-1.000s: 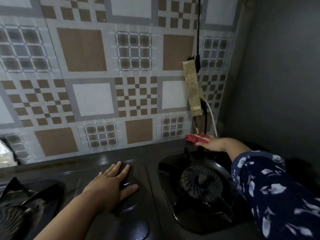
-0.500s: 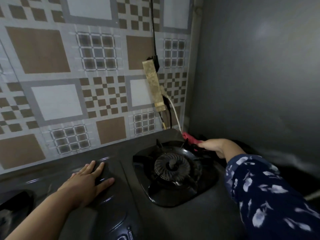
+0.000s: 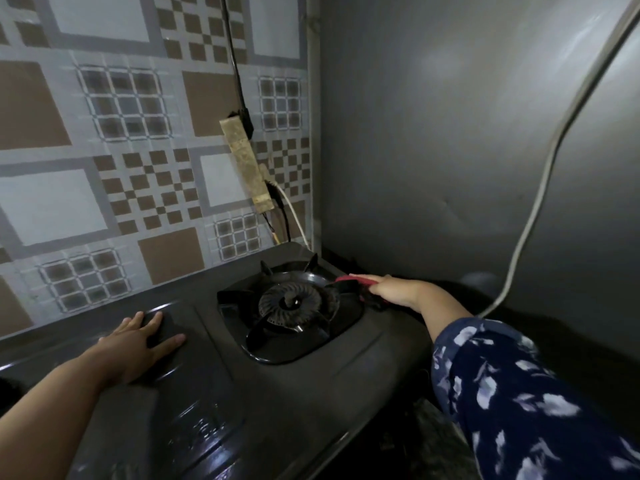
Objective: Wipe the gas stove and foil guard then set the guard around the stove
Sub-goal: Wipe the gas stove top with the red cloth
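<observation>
A dark gas stove [image 3: 294, 382] fills the lower half of the view. Its right burner [image 3: 289, 303] sits in a black recessed pan with pan supports. My left hand [image 3: 138, 344] lies flat on the stove top in the middle, fingers spread, holding nothing. My right hand [image 3: 391, 289] rests at the stove's right edge beside the burner and presses a red cloth [image 3: 353, 279] against it. A patterned panel with brown and grey squares [image 3: 114, 168] stands behind the stove; I cannot tell whether it is the foil guard.
A grey wall [image 3: 450, 133] closes the right side, close to the stove. A yellowish power strip [image 3: 246, 164] with black and white cables hangs at the back corner. A grey cable [image 3: 540, 188] runs down the right wall.
The view has swung to the right. My right hand with the red cloth has slid from the back corner forward along the stove's right edge. My left hand stays flat on the stove.
</observation>
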A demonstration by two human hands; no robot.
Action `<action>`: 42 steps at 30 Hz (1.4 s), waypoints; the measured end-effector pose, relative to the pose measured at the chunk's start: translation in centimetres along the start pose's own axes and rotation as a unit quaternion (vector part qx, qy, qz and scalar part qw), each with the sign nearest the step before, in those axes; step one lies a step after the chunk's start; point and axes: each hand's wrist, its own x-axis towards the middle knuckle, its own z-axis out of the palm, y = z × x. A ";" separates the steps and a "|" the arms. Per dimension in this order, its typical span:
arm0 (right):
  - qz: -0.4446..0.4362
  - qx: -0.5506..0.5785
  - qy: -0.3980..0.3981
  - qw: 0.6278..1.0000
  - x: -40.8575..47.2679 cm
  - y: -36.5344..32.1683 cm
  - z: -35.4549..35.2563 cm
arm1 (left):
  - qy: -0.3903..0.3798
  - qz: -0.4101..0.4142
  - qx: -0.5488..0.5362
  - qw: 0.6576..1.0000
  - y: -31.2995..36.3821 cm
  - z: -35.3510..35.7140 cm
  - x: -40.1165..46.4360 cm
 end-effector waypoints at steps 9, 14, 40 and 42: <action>0.035 -0.235 0.072 0.969 -6.7 1.0 3.3 | 0.036 0.003 -0.009 0.999 0.1 0.4 0.1; 0.031 -0.253 0.097 0.962 -9.1 0.1 6.6 | 0.060 0.015 -0.013 0.998 0.9 0.6 -1.9; -0.161 -0.323 0.013 0.932 -15.9 -19.3 26.6 | 0.118 0.085 -0.079 0.986 -7.3 -1.7 -16.4; -0.183 -0.330 0.004 0.926 -14.0 -20.8 27.0 | 0.143 0.070 -0.062 0.985 -8.5 -2.1 -15.6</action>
